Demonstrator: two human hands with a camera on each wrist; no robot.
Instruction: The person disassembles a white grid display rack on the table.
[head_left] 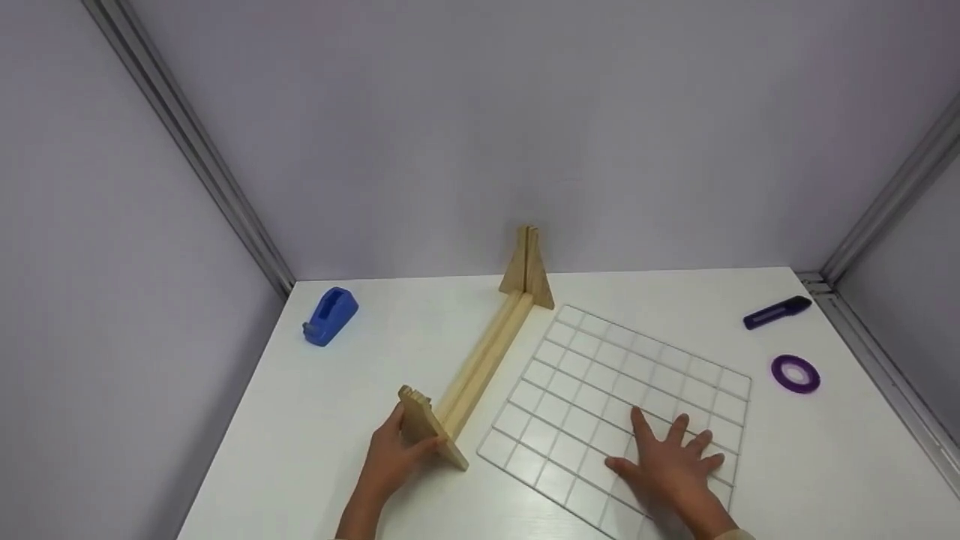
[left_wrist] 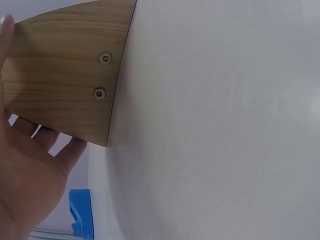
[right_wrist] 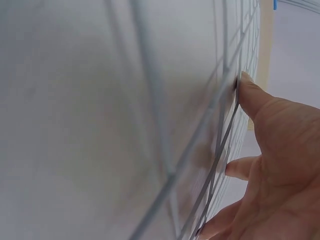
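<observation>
A wooden stand (head_left: pixel 487 352) runs across the white table, a long grooved bar with a tapered, slotted end piece at each end. My left hand (head_left: pixel 394 454) grips its near end piece (left_wrist: pixel 65 70), thumb on one edge and fingers along the other. Two screw heads show on that piece's outer face in the left wrist view. To the right of the stand lies a white wire grid panel (head_left: pixel 559 420), flat on the table. My right hand (head_left: pixel 671 465) rests on the grid with its fingers spread and straight, fingertips on the wires.
A blue tape dispenser (head_left: pixel 330 316) stands at the back left. At the right lie a dark purple utility knife (head_left: pixel 777 312) and a purple ring-shaped roll (head_left: pixel 796 373). Pale walls (head_left: pixel 525 135) close off the table's back and sides; the stand's far end is near the back wall.
</observation>
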